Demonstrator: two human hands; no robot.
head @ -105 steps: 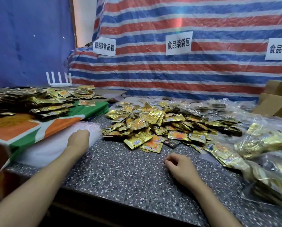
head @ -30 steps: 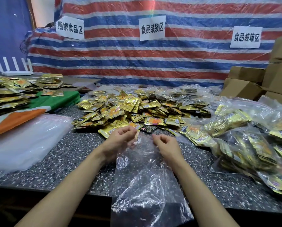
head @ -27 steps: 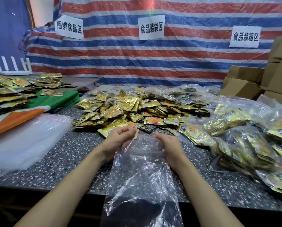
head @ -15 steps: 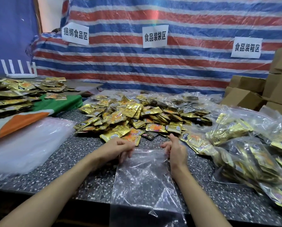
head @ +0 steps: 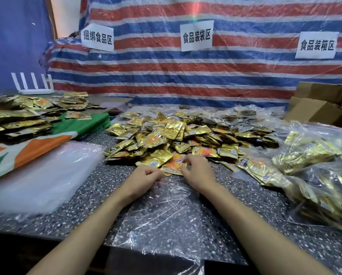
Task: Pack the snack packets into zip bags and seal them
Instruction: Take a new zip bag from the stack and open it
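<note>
- Left hand [head: 146, 175], fingers curled, pinches the far edge of a clear zip bag [head: 162, 215] lying flat on the speckled table [head: 90, 187].
- Right hand [head: 196, 171], blurred, touches the gold snack packets [head: 176, 135] just beyond; its grip cannot be told.
- On the far wall, the left sign [head: 97, 37] reads 捆绑食品区, the middle sign [head: 196, 35] 食品装袋区, the right sign [head: 317, 45] 食品装箱区.

Motion-blurred right hand [head: 196, 172], its grip unclear; zip bag [head: 166, 219] bottom beyond the lower edge.
</note>
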